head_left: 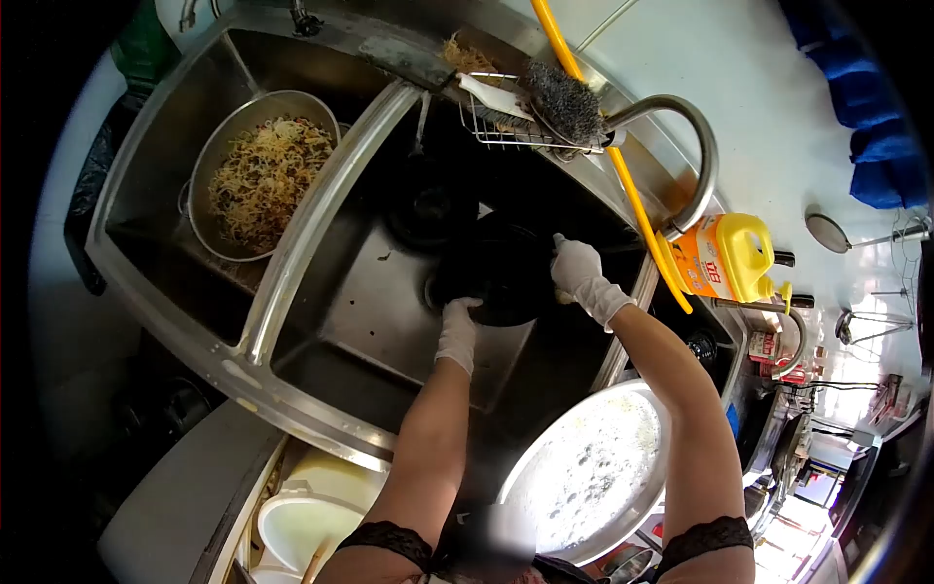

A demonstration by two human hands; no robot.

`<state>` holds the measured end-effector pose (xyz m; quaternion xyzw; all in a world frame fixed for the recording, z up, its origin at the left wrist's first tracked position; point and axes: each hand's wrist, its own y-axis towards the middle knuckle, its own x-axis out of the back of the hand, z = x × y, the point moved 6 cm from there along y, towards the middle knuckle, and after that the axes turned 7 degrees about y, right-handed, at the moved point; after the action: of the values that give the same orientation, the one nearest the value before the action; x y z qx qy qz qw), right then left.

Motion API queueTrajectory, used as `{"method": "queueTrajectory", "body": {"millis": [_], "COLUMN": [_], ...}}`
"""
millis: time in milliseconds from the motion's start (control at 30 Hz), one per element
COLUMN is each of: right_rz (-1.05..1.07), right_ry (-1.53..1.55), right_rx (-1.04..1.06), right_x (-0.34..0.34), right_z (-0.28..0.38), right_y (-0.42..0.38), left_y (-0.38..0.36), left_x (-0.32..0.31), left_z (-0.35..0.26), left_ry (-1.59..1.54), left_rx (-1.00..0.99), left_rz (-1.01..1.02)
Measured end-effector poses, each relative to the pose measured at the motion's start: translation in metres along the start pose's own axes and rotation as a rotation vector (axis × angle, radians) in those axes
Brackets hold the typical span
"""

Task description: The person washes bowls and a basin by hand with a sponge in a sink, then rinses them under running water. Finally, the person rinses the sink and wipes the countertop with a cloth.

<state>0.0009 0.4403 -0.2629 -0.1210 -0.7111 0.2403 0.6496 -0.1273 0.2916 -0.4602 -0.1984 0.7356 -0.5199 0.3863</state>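
A round black pan-like object (496, 271) is held low in the middle sink basin (365, 302). My left hand (457, 329), in a white glove, grips its near left edge. My right hand (584, 274), also gloved in white, is at its right edge, with a small yellowish bit beneath the fingers that I cannot make out. Another dark round object (428, 206) sits behind it in the basin. To the right of my left forearm stands a wide metal bowl of foamy water (589, 472).
The left basin holds a metal pot (206, 200) of noodle-like scraps. A wire rack (496, 138) with a scrubber (564, 102) hangs at the back. A yellow hose (637, 200), curved faucet (708, 156) and yellow jug (735, 258) stand at the right. White tubs (302, 521) are below.
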Motion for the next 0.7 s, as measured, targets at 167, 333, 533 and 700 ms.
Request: {"method": "queueTrajectory", "body": {"millis": [167, 333, 533, 700], "right_rz": [-0.427, -0.717, -0.977, -1.079], "right_ry": [0.133, -0.169, -0.321, -0.208], "right_rx": [0.207, 0.275, 0.34, 0.36], "right_x": [0.044, 0.113, 0.171, 0.193], "right_z": [0.056, 0.119, 0.14, 0.096], "right_y": [-0.052, -0.133, -0.217, -0.3], "left_y": [-0.097, -0.123, -0.194, -0.256], "left_x": [-0.005, 0.008, -0.019, -0.018], "left_z": [-0.057, -0.107, -0.132, -0.094], "left_ry": [-0.297, -0.261, -0.445, -0.298], "left_rx": [-0.027, -0.325, -0.507, -0.578], "left_rz": [0.108, 0.233, 0.595, 0.604]}}
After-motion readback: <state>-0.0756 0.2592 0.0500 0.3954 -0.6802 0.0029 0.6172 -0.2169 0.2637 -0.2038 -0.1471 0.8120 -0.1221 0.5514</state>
